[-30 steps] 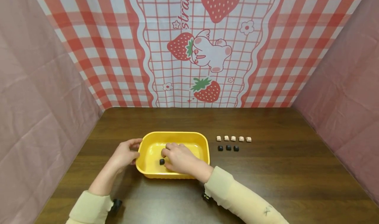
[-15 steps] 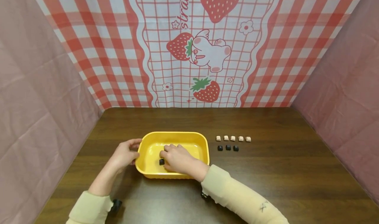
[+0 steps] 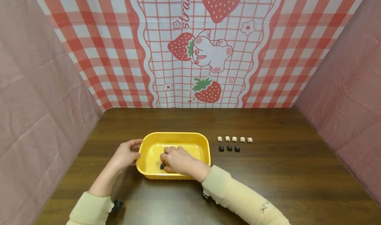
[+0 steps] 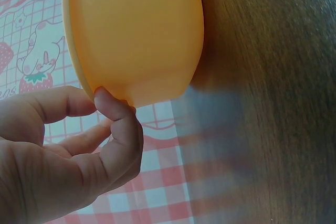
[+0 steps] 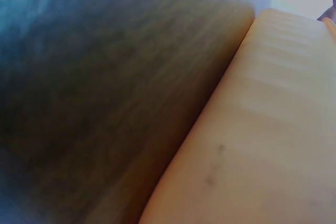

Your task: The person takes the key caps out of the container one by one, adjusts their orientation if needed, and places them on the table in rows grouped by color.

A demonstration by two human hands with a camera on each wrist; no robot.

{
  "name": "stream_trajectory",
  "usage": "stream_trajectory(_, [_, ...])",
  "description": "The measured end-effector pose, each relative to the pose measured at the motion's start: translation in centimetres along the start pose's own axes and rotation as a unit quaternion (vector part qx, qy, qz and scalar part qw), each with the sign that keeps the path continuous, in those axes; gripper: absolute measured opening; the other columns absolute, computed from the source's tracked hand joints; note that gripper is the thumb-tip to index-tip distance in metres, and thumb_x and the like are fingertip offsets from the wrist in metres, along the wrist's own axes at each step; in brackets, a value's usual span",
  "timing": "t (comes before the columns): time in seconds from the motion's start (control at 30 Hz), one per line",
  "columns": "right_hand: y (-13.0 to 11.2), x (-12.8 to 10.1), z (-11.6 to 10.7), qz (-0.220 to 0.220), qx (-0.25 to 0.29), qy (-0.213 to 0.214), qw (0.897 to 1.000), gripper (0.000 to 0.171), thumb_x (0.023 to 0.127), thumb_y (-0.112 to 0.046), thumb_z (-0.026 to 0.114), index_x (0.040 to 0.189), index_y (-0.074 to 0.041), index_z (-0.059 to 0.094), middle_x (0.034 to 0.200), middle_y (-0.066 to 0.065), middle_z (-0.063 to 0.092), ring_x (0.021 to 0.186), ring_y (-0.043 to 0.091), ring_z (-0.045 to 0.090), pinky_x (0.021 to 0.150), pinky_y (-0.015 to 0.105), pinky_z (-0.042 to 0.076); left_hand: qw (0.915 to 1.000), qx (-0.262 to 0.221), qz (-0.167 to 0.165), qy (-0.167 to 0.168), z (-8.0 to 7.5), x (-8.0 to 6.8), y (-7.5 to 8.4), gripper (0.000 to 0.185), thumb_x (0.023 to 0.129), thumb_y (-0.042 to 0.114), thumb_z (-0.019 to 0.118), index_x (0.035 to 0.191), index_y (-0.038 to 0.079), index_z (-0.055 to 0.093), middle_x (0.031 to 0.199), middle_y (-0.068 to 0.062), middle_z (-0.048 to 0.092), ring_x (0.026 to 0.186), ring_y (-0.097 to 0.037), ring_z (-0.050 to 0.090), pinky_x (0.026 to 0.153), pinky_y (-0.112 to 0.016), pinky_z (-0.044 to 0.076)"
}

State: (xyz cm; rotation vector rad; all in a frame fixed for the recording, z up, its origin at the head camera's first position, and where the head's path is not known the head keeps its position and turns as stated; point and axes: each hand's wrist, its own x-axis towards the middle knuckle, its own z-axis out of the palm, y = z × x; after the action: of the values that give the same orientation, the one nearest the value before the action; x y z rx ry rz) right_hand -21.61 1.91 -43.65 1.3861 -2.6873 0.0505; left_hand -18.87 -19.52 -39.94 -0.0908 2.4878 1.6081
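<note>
Reaching into the yellow plastic tray [image 3: 190, 137], the right hand [image 3: 178, 159] pinches a small black cube [image 3: 162, 166]; the left hand [image 3: 126, 154] grips the tray's left rim.

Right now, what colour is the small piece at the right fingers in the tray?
Black, clearest in the head view.

You face a dark wooden table [image 3: 268, 185]. At twelve o'clock hangs a red-checked cloth [image 3: 193, 46] printed with strawberries and a rabbit. Plain pink fabric walls stand at nine o'clock [image 3: 38, 102] and three o'clock [image 3: 348, 86].
</note>
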Motion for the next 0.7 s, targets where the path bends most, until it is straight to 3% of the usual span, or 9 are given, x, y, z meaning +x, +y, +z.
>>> stream_trajectory(0.37, [0.1,0.11,-0.15,-0.008,0.002,-0.019,1.0,0.012,0.083,-0.031,0.068,0.091,-0.023,0.062,0.082,-0.008,0.048,0.074,0.008,0.047,0.058,0.024,0.034,1.0,-0.004,0.007,0.004,0.05,0.12,-0.03,0.058,0.077,-0.013,0.05,0.134,-0.008,0.044,0.117,-0.029,0.053,0.077,-0.022,0.06,0.054,-0.03,0.052])
stream_trajectory(0.7, [0.26,-0.33,-0.62,-0.014,-0.045,0.015,0.999,0.009,0.081,-0.03,0.066,0.086,-0.024,0.06,0.082,-0.006,0.05,0.077,0.013,0.052,0.06,0.028,0.039,1.0,0.001,0.001,0.005,0.06,-0.13,-0.04,0.058,0.077,-0.012,0.051,0.135,-0.007,0.043,0.117,-0.028,0.053,0.07,-0.019,0.058,0.052,-0.029,0.05])
